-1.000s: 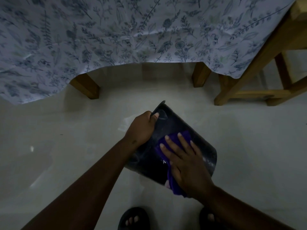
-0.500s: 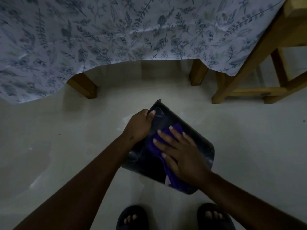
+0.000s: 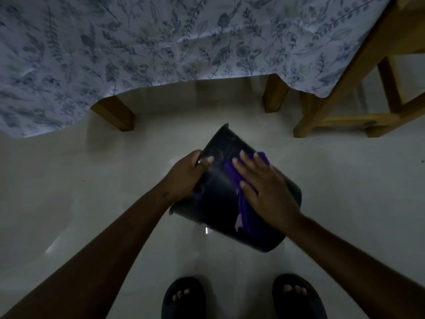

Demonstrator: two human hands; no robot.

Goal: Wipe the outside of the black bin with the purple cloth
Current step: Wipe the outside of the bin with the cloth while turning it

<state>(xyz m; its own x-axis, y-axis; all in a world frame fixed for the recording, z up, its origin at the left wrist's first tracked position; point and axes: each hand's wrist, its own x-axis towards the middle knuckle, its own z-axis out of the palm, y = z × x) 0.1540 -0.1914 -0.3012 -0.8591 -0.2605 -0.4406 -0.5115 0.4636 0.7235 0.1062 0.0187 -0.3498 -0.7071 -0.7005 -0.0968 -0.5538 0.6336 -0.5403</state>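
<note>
One black bin (image 3: 216, 203) lies tilted above the floor (image 3: 92, 192), left hand (image 3: 187, 178) gripping its rim, right hand (image 3: 269, 192) pressing one purple cloth (image 3: 230, 171) flat, fingers spread.

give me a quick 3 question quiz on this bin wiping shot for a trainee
1. True or false: the round black plastic bin stands upright on the floor.
2. Which hand presses the purple cloth against the bin?
   A. left hand
   B. right hand
3. Fill in: the other hand steadies the bin by gripping its ____.

Key
1. False; it is tipped over, held off the pale tiled floor.
2. B; the right hand lies flat on the cloth, fingers spread.
3. Rim; the left hand holds it, thumb on the outside wall.
</note>
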